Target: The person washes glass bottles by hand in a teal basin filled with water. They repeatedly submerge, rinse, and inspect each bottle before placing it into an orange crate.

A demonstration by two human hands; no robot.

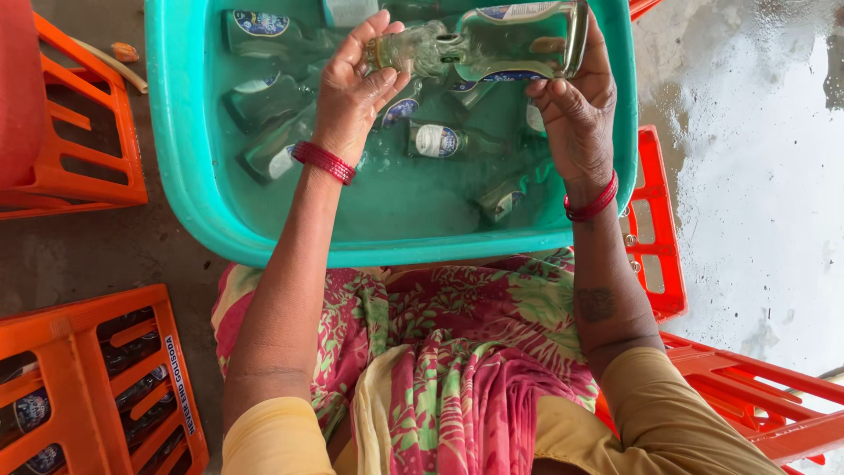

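1. The left hand (356, 84) is closed around the neck end of a clear glass bottle with a blue-and-white label (479, 44), fingers curled over the top and thumb beneath. A stack of red bangles (323, 162) sits on that wrist.
2. The right hand (576, 101) grips the thick base end of the same bottle, fingers wrapped behind the glass and thumb pressed on the near side. A red bangle (591, 205) circles this wrist too.
3. The bottle lies on its side between the two hands, held up above the water at the far side of the turquoise plastic tub (189, 132), with the neck pointing toward the left hand.
4. Inside the tub, under the hands, several more glass bottles with round blue labels (435, 141) lie sunk in the greenish water, pointing in different directions; how many there are cannot be told for sure.
5. Just on the near side of the tub is the person's lap, covered in a pink, green and cream flower-print cloth (448, 352), with yellow sleeves at the bottom edge.
6. To the left of the tub stands an orange plastic crate (88, 132); nearer to the person on that side, another orange crate with dark bottles in its cells (97, 378) rests on the floor.
7. To the right of the tub, red-orange plastic crates (659, 229) sit against the wet grey concrete floor (756, 176).
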